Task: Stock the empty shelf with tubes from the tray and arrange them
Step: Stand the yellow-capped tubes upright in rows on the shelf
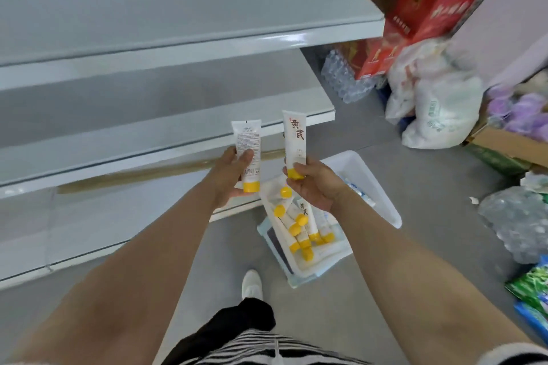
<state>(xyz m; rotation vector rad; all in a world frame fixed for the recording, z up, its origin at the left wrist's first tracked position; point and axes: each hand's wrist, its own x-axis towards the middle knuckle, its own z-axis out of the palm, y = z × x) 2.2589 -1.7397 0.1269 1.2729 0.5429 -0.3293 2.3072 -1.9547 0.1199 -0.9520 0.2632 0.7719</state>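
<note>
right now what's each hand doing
Left hand: holding a tube upright, yellow cap down, back label showing.
Right hand: holding another tube by its cap end, front label showing.

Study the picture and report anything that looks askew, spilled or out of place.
The white yellow-capped tubes in the white plastic tray lie jumbled, caps pointing different ways. The left grip's tube shows its barcode back; the right grip's tube shows its front. Nothing spilled.
</note>
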